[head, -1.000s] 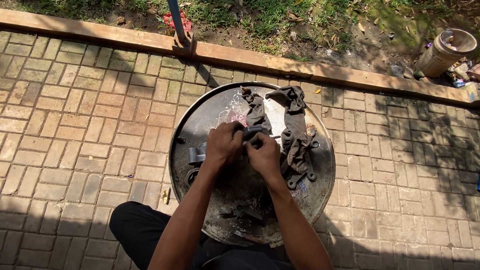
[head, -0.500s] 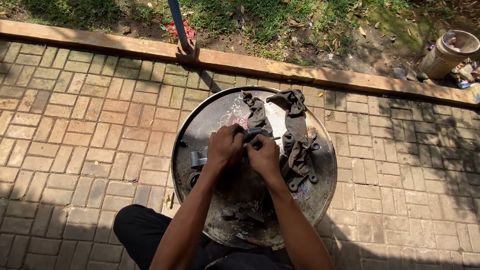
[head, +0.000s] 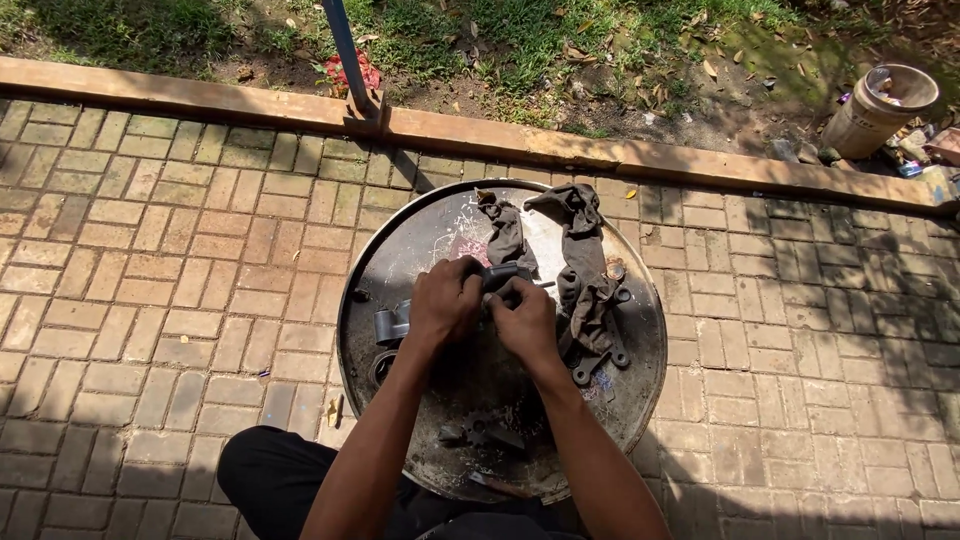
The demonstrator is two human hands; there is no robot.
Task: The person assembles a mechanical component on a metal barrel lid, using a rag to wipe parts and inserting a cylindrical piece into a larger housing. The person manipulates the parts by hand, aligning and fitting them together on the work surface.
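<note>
1. Since the earlier frame almost nothing has moved: my two hands sit at the same spot over the middle of the round metal tray (head: 400, 250), and only the camera has tilted a little, so the curb lies slightly lower in the picture
2. My left hand (head: 445, 303) is curled shut around the dark metal part (head: 503, 274), knuckles up; my right hand (head: 527, 322) is closed too, its fingertips pinching the same part from the lower right. The part is held at centre frame, just above the tray, mostly hidden by my fingers
3. I judge a slip to be the main risk: the tray looks greasy, so my grip probably is as well, and a twist could let the part drop among the loose bits at the lower centre of the frame
4. The dark rag (head: 580, 270) lies draped over the flat metal bracket (head: 598, 350) just right of my right hand; it could snag on my fingers and drag the bracket along
5. The grey cylinder (head: 392, 324) lies just beside my left wrist, at the left of the tray; a nudge of my forearm might roll it toward the rim and onto the brick paving (head: 180, 260)
</note>
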